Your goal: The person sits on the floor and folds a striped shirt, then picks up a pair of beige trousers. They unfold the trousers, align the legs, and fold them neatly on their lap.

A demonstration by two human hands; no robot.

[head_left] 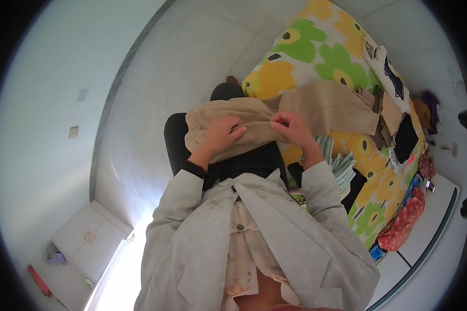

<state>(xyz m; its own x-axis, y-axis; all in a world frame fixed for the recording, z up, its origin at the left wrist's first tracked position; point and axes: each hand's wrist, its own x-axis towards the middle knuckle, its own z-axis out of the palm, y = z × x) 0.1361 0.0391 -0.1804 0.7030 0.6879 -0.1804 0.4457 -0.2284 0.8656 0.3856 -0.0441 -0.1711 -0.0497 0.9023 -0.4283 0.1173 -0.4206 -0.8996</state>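
Note:
Tan trousers (327,108) with a gathered elastic waist lie across my lap, and their legs stretch to the right over the bed. My left hand (220,136) rests on the part near the waist, its fingers curled in on the cloth and its thumb close to them. Farther along the same garment, my right hand (294,129) pinches a fold between thumb and fingers. Beneath the cloth my legs show in black trousers (175,137).
The bed has a sheet (342,62) with green and yellow flowers. On it lie striped cloth (340,163), a white garment (384,67), a black folded piece (406,139) and a red bundle (402,220). A white cabinet (91,236) stands at lower left; grey tiled floor (192,52) lies ahead.

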